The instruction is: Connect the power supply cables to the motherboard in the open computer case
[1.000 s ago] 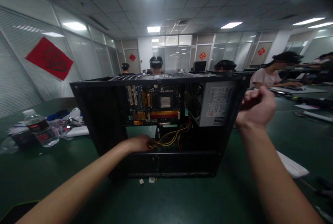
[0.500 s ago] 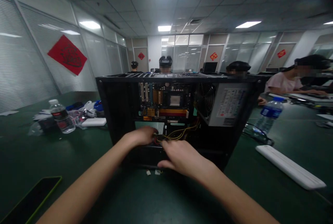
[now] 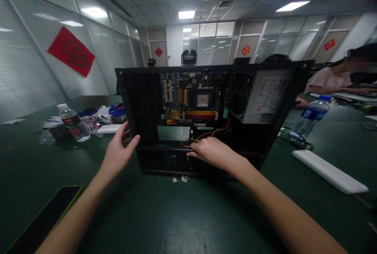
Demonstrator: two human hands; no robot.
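Observation:
An open black computer case (image 3: 165, 159) stands on the green table with its inside facing me. Inside are a motherboard (image 3: 191, 98) and, upper right, a silver power supply (image 3: 269, 96) with a fan. My left hand (image 3: 119, 148) is at the case's left side, its fingers against the outer wall and its thumb over the front edge. Low in the case, my right hand (image 3: 213, 150) is closed around thin yellow and black power cables (image 3: 216, 131); its fingertips are partly hidden. Two small white cable connectors (image 3: 179, 179) lie at the case's bottom front edge.
Left stand a water bottle (image 3: 73, 122) and a heap of bags and cables. A dark phone-like slab with a green rim (image 3: 44, 220) lies front left. On the right are a blue-capped bottle (image 3: 313, 114), black cable and a white bar (image 3: 330, 171). Other people sit beyond.
My left hand has left the cables and moved left to the side of the case. My right hand stays at the cables. The view has dipped slightly.

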